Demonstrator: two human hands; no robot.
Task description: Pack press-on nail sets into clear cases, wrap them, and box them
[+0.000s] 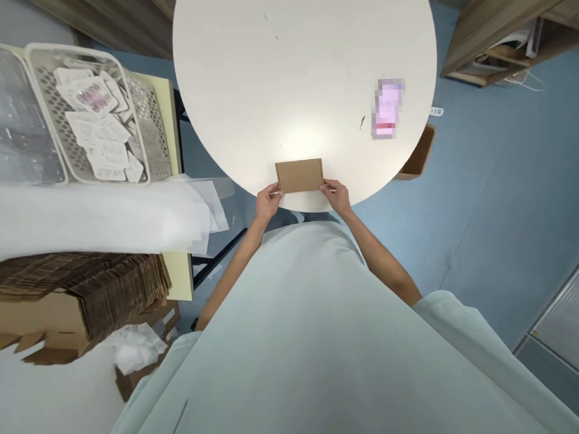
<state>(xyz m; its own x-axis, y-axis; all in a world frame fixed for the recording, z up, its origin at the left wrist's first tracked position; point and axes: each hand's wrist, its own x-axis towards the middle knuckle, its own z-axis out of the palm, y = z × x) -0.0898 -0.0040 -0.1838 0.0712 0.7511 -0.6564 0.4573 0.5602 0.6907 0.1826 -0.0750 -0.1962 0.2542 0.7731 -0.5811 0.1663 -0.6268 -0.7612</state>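
Note:
A small brown cardboard box, its lid down, is at the near edge of the round white table. My left hand grips its left front corner, thumb on the near side and fingers along the left end. At the opposite end my right hand pinches the right front corner in the same way. Both hands are closed on the box, and what lies inside it is hidden.
A pixelated pink item lies on the table's right. On the left stand a plastic basket of white packets, white sheets and stacked flat cardboard. An open brown box is below the table's right edge.

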